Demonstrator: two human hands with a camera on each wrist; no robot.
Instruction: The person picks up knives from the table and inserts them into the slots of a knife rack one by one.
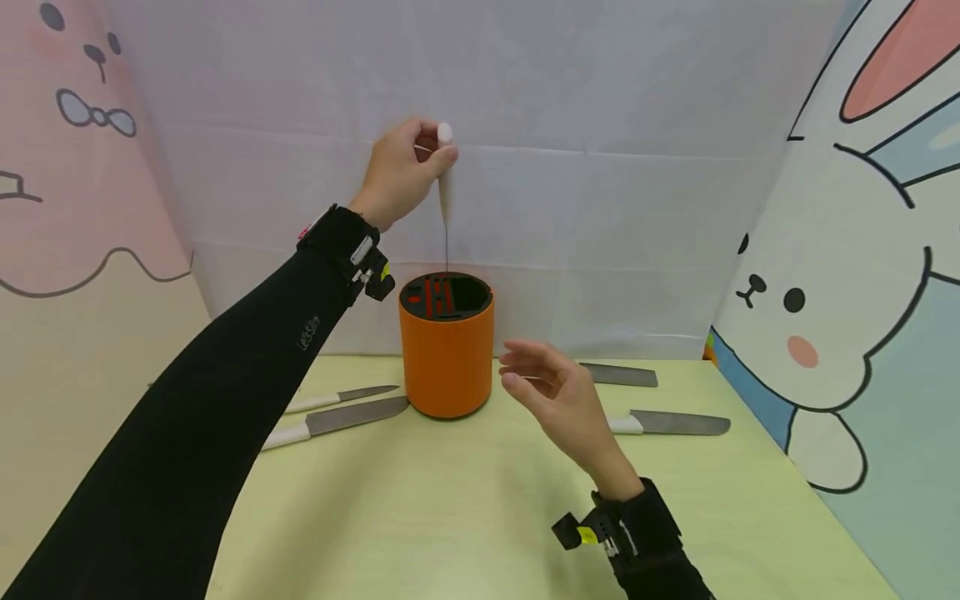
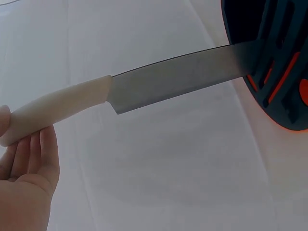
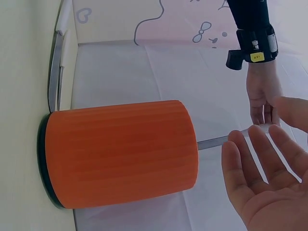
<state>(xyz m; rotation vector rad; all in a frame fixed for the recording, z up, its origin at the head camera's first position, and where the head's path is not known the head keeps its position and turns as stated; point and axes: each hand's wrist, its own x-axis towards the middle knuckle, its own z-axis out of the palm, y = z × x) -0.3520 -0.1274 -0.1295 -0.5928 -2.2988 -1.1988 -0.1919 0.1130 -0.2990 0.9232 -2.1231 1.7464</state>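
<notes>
My left hand (image 1: 403, 172) pinches the end of a kitchen knife's white handle, high above the round orange knife block (image 1: 447, 362). The knife (image 2: 173, 77) points downward. In the left wrist view the far end of its blade enters a slot in the dark top (image 2: 269, 98), so the tip is hidden; most of the blade still shows outside. My right hand (image 1: 558, 400) hovers just right of the block with its fingers loosely bent, holding nothing. In the right wrist view its fingers spread beyond the block's top end.
Left of the block lie a small knife (image 1: 367, 392) and a larger knife (image 1: 358, 416), white handles toward the near left. To the right are a broad blade (image 1: 621, 375) and another knife (image 1: 684, 422), partly behind my right hand. A white sheet (image 1: 600, 250) hangs behind the pale table (image 1: 420, 517).
</notes>
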